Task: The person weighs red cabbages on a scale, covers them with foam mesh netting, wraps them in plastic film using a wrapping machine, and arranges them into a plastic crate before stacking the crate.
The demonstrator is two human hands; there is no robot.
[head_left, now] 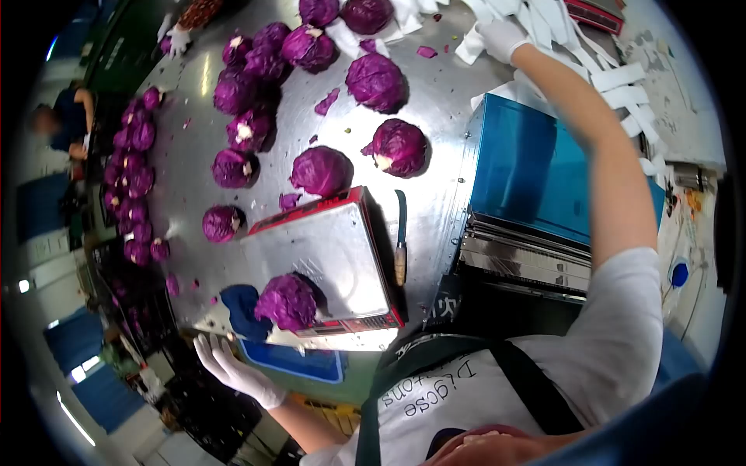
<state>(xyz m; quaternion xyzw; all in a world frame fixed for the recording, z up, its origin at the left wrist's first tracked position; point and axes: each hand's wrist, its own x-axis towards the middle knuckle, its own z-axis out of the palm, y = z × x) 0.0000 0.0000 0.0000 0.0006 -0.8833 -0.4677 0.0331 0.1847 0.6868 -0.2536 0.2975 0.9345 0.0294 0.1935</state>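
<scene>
My left hand [233, 373], in a white glove, is held off the near table edge with its fingers spread and nothing in it. Just beyond it, a red cabbage [287, 302] rests on the metal plate of a red scale [326, 252], beside a dark blue cloth [246, 312]. Stretched out to the far right, my right hand [501, 39], also gloved in white, has its fingers bent onto a white strip [469, 48] at the edge of a loose pile of white strips [548, 23]. A knife [401, 237] with a wooden handle lies right of the scale.
Several red cabbages [376, 81] stand across the metal table [190, 147], with more lined up at its left edge. A blue-topped box [528, 167] is under my right arm. Another person's gloved hand [178, 40] is at the far side; a co-worker [71, 116] is left.
</scene>
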